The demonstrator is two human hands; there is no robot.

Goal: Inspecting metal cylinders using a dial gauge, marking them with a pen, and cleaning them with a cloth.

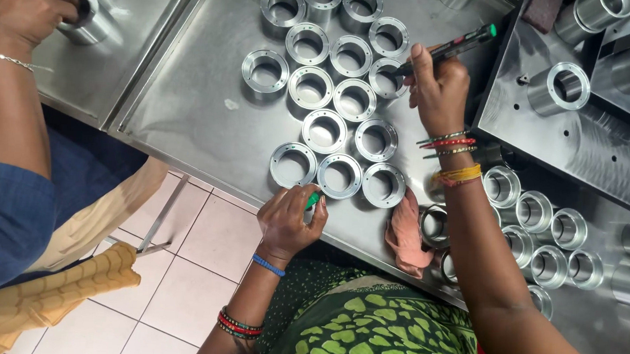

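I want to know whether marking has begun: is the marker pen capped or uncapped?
Uncapped. The right hand holds the marker with its bare tip at a metal ring; the left hand holds the green cap.

Steel worktable (pixel 192 110) stands above pale tiled floor (pixel 186 263).

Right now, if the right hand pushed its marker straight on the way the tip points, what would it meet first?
Probably the flanged steel ring just below-left of the black marker held by the right hand; depth unclear.

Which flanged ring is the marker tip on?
The ring at the cluster's right edge, third row from the far end; the right hand holds the marker tip over it.
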